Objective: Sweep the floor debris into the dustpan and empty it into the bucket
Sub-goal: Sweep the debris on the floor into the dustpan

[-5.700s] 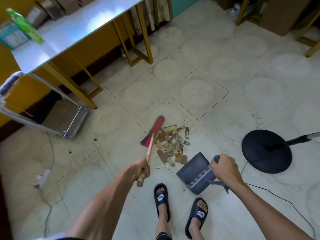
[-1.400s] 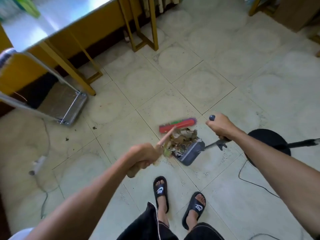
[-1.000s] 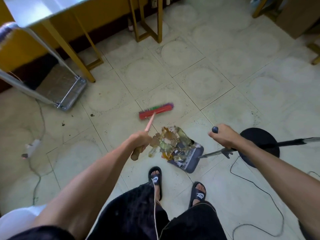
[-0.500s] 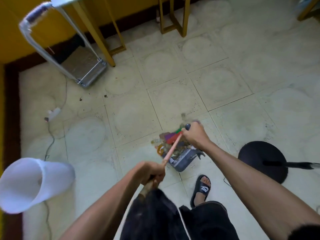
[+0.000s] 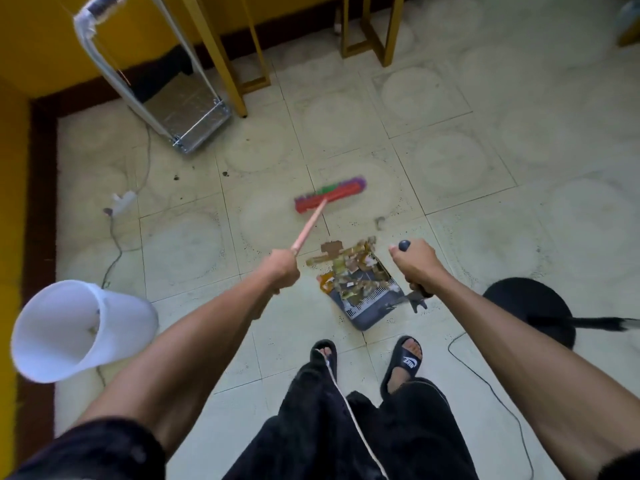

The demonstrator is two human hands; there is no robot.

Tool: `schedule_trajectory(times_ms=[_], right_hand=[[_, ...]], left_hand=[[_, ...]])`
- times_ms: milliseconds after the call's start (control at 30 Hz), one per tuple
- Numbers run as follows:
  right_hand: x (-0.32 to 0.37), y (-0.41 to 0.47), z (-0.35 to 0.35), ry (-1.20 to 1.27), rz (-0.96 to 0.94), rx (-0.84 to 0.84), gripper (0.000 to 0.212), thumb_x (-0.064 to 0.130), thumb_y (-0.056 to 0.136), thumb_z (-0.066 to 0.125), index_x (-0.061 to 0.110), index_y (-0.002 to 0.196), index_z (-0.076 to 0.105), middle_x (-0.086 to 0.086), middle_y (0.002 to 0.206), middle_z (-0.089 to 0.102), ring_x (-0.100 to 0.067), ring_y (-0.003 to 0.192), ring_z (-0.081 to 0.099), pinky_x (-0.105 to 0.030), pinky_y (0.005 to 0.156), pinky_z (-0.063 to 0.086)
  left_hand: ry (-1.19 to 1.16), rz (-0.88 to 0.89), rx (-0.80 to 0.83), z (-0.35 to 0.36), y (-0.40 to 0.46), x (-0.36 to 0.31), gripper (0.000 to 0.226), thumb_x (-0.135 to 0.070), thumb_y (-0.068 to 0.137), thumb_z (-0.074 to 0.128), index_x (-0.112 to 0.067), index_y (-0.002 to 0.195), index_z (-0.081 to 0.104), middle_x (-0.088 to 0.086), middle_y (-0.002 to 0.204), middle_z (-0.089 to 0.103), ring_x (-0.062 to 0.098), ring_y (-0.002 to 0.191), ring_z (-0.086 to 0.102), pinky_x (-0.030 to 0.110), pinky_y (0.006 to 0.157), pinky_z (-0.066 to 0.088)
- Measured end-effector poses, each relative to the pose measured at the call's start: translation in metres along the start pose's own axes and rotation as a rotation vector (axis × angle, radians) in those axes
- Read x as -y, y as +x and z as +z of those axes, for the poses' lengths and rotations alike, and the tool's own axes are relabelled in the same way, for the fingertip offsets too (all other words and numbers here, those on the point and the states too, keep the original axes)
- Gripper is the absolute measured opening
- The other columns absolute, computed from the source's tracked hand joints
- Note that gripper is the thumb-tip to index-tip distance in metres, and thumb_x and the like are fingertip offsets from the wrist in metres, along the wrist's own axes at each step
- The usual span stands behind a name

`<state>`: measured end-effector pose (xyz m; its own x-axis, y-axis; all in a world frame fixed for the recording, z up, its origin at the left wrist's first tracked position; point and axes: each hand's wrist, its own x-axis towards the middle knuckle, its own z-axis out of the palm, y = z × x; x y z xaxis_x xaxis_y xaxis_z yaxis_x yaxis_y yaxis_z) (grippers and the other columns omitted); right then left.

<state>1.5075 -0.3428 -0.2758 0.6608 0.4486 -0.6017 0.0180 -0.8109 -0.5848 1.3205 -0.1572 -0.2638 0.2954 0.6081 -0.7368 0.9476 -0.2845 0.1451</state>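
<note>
My left hand (image 5: 281,267) grips the pink handle of a broom (image 5: 329,196); its red, green and purple head rests on the tiles beyond the dustpan. My right hand (image 5: 414,262) holds the upright handle of the grey dustpan (image 5: 367,311), which sits on the floor in front of my feet. A heap of brown and yellow debris (image 5: 349,271) fills the pan and spills over its front lip. One small scrap (image 5: 380,222) lies loose on the tile past the pan. A white bucket (image 5: 74,329) stands at the lower left, its mouth tilted toward me.
A fan's black round base (image 5: 530,311) and its cable (image 5: 491,386) lie at the right. A folded metal trolley (image 5: 187,109) and yellow table legs (image 5: 242,57) stand at the back. A white plug and cord (image 5: 121,202) trail at the left.
The view has swung left, so the bucket appears larger. The broom head has moved off the pan onto the tiles beyond it. The dustpan stays loaded with debris.
</note>
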Motion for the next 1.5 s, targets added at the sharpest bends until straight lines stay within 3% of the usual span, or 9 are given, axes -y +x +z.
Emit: schedule_trajectory(times_ms=[100, 300, 467, 633, 800, 967, 1200, 1367, 1500], right_hand=[[-0.005, -0.003, 0.018, 0.003, 0.014, -0.026, 0.042, 0.036, 0.093, 0.056, 0.015, 0.058, 0.043, -0.003, 0.055, 0.047, -0.018, 0.041, 0.043, -0.029, 0.043, 0.041], [-0.003, 0.001, 0.031, -0.059, -0.097, -0.198, 0.051, 0.036, 0.090, 0.058, 0.017, 0.049, 0.035, 0.001, 0.049, 0.041, -0.017, 0.041, 0.038, -0.026, 0.041, 0.037], [-0.007, -0.008, 0.020, -0.079, -0.120, -0.212, 0.051, 0.034, 0.093, 0.059, 0.021, 0.048, 0.038, 0.002, 0.049, 0.042, -0.012, 0.041, 0.040, -0.023, 0.041, 0.024], [-0.016, -0.023, 0.014, -0.112, -0.143, -0.128, 0.046, 0.033, 0.095, 0.058, 0.022, 0.053, 0.040, 0.004, 0.053, 0.045, -0.009, 0.042, 0.040, -0.022, 0.043, 0.027], [-0.026, -0.032, -0.002, -0.089, -0.092, -0.065, 0.052, 0.033, 0.095, 0.058, 0.018, 0.052, 0.034, 0.001, 0.052, 0.040, -0.014, 0.039, 0.035, -0.020, 0.040, 0.030], [-0.038, -0.044, -0.007, -0.009, -0.004, -0.101, 0.050, 0.032, 0.093, 0.059, 0.018, 0.053, 0.031, 0.000, 0.052, 0.036, -0.016, 0.041, 0.035, -0.024, 0.045, 0.032], [-0.075, -0.073, -0.015, 0.088, 0.139, -0.336, 0.054, 0.032, 0.092, 0.056, 0.018, 0.051, 0.025, 0.000, 0.048, 0.029, -0.020, 0.042, 0.027, -0.029, 0.048, 0.030], [-0.088, -0.064, -0.020, 0.105, 0.215, -0.521, 0.052, 0.027, 0.092, 0.056, 0.016, 0.048, 0.030, 0.001, 0.045, 0.036, -0.019, 0.042, 0.035, -0.025, 0.044, 0.027], [-0.088, -0.037, -0.021, 0.185, 0.247, -0.591, 0.056, 0.023, 0.092, 0.056, 0.019, 0.044, 0.027, 0.006, 0.043, 0.030, -0.013, 0.038, 0.030, -0.025, 0.041, 0.027]], left_hand=[[0.144, -0.001, -0.023, -0.002, 0.029, 0.015, 0.047, -0.010, 0.097, 0.045, -0.003, 0.143, 0.040, 0.004, 0.078, 0.049, 0.016, 0.064, 0.056, 0.030, 0.057, 0.059], [0.466, 0.086, 0.233, 0.026, 0.048, 0.020, 0.038, -0.012, 0.086, 0.052, -0.008, 0.124, 0.054, 0.004, 0.076, 0.058, 0.013, 0.050, 0.054, 0.016, 0.030, 0.038], [0.529, 0.097, 0.534, 0.013, 0.020, 0.004, 0.009, -0.012, 0.078, 0.052, -0.007, 0.078, 0.060, 0.002, 0.060, 0.060, 0.015, 0.044, 0.053, 0.021, 0.045, 0.044], [0.398, 0.011, 0.614, 0.013, -0.025, 0.023, 0.009, -0.010, 0.082, 0.053, -0.006, 0.075, 0.056, 0.002, 0.054, 0.055, 0.014, 0.039, 0.049, 0.019, 0.043, 0.043], [0.353, 0.011, 0.459, -0.007, -0.056, 0.036, 0.008, -0.009, 0.086, 0.053, -0.003, 0.083, 0.057, 0.002, 0.056, 0.052, 0.012, 0.034, 0.046, 0.016, 0.034, 0.038], [0.406, 0.092, 0.303, -0.046, -0.061, 0.027, 0.030, -0.036, 0.095, 0.059, -0.005, 0.096, 0.058, 0.000, 0.062, 0.053, 0.010, 0.039, 0.045, 0.018, 0.032, 0.038], [0.279, 0.203, 0.103, -0.043, -0.007, -0.065, 0.041, -0.006, 0.096, 0.051, 0.000, 0.136, 0.045, 0.008, 0.083, 0.058, 0.012, 0.049, 0.050, 0.018, 0.032, 0.042], [0.277, 0.267, -0.012, 0.009, 0.041, -0.141, 0.041, -0.008, 0.097, 0.051, -0.005, 0.138, 0.049, 0.003, 0.088, 0.055, 0.007, 0.052, 0.048, 0.014, 0.029, 0.034], [0.198, 0.340, -0.120, 0.070, 0.069, -0.168, 0.039, -0.015, 0.103, 0.045, -0.004, 0.140, 0.045, 0.005, 0.115, 0.061, 0.006, 0.075, 0.056, 0.015, 0.065, 0.056]])
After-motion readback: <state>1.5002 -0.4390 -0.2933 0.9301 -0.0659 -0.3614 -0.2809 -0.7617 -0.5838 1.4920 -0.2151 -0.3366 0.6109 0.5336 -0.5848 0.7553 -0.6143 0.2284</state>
